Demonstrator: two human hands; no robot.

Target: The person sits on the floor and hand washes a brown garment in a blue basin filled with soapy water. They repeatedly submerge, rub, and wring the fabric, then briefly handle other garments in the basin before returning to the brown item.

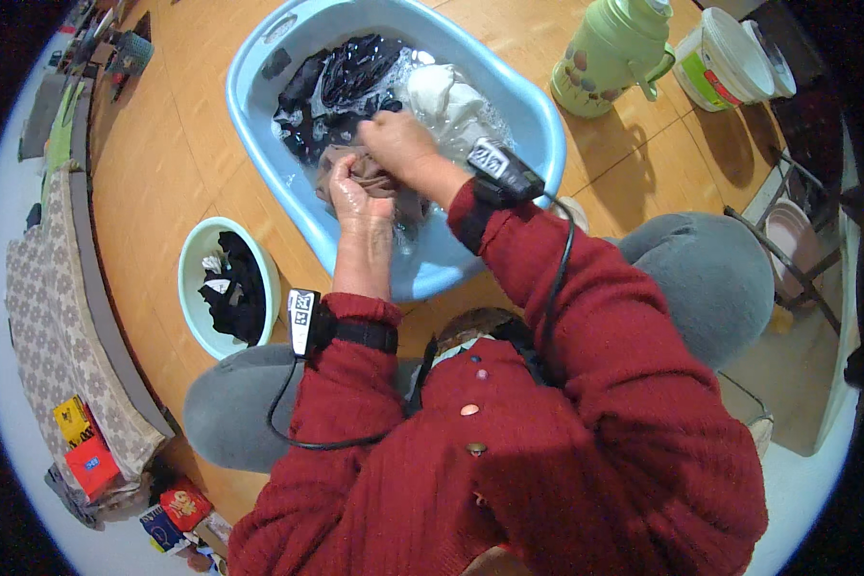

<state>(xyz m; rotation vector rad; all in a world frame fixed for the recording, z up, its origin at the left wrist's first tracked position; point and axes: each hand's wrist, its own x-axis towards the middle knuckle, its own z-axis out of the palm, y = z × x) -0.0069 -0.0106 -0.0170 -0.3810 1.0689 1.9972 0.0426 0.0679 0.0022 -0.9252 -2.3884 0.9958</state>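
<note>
A light blue plastic tub [309, 230] stands before me with soapy water and wet clothes in it. My left hand [356, 191], palm up, holds a bunched brown cloth [374, 176] over the near part of the tub. Curled into a fist, my right hand [399, 140] is at the upper edge of this cloth; its fingertips are hidden and slightly blurred. Beyond my hands, dark wet clothing [353, 72] fills the tub's far left side. A white garment [443, 93] lies partly in the water to the right of it.
Left of the tub, a pale green basin [187, 309] holds black clothing [237, 295]. A green thermos flask [597, 65] and a white plastic bucket [727, 61] stand at the right. A flower-patterned cloth [57, 288] covers furniture at the far left. Cables run along both my sleeves.
</note>
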